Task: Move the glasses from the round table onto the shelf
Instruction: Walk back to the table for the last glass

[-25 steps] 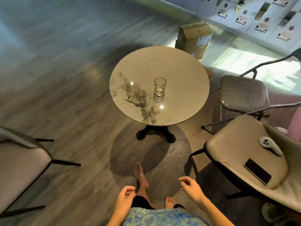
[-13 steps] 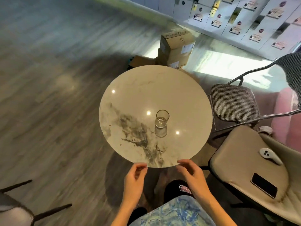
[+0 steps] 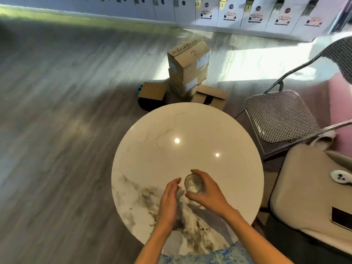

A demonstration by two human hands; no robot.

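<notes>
One clear drinking glass (image 3: 193, 185) stands upright on the round marble table (image 3: 171, 149), seen from straight above. My right hand (image 3: 207, 193) is wrapped around its right side, thumb at the near rim and fingers curling over the far rim. Just to the left of the glass, my left hand (image 3: 169, 201) is flat with its fingers together, fingertips close to the glass but a small gap shows. No shelf is in view.
Stacked cardboard boxes (image 3: 188, 69) sit on the floor beyond the table. A checked folding chair (image 3: 280, 115) stands to the right, and a beige chair (image 3: 312, 189) holding a white controller (image 3: 341, 177) and a black phone (image 3: 342, 219). White lockers (image 3: 247, 14) line the far wall.
I have stepped up to the table, so it now fills the lower view. Both hands rose from the table's near edge to the glass, and my right hand closed around it.
</notes>
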